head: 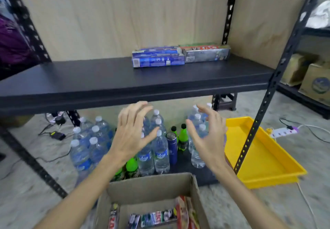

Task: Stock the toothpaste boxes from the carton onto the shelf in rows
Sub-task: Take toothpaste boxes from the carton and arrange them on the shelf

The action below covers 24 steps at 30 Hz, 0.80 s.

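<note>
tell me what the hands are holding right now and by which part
Nothing is held. The left hand and right hand are both open and empty, above the carton.

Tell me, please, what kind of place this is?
Probably a storeroom or the back room of a small shop: black slotted metal shelving, water bottles massed on the bottom shelf, and cardboard cartons on the neighbouring rack.

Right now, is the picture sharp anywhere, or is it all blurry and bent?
Head view: the hands, left and right, are fairly sharp; the boxes on the shelf are soft, print unreadable; the carton at the bottom is smeared; wide-angle bowing leans the upright; light is even, no hard glare.
</note>
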{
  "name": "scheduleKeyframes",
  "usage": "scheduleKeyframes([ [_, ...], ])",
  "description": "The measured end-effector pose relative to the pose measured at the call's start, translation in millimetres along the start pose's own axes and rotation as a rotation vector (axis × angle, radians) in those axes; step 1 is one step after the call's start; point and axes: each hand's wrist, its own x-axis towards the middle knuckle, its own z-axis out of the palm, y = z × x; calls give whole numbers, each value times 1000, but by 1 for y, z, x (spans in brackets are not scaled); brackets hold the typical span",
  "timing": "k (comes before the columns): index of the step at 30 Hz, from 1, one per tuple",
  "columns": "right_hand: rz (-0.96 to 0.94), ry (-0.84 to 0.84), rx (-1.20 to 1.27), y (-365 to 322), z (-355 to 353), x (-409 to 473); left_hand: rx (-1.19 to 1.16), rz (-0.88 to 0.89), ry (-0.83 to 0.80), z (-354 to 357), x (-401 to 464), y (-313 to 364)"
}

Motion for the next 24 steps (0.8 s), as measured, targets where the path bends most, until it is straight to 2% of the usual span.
scheduleKeyframes([
  [4, 125, -192, -108, 34, 32, -91, -86, -209, -242, 12, -101, 13],
  [9, 276, -427, -236, 63, 60, -185, -150, -546, -426, 36, -203, 24],
  [12, 302, -541, -328, 79, 69, -229, -168, -693, -542, 53, -249, 22],
  [15, 327, -678, -429, 106, 77, -262, -159, -815, -633, 67, -285, 14],
  [19, 499, -806, -546, 144, 92, -283, -163, -985, -756, 89, -322, 3],
  [22, 697, -881, -487, 170, 107, -295, -179, -1072, -873, 113, -353, -6],
  [24, 763, -867, -460, 183, 116, -305, -183, -1105, -939, 128, -374, -10],
])
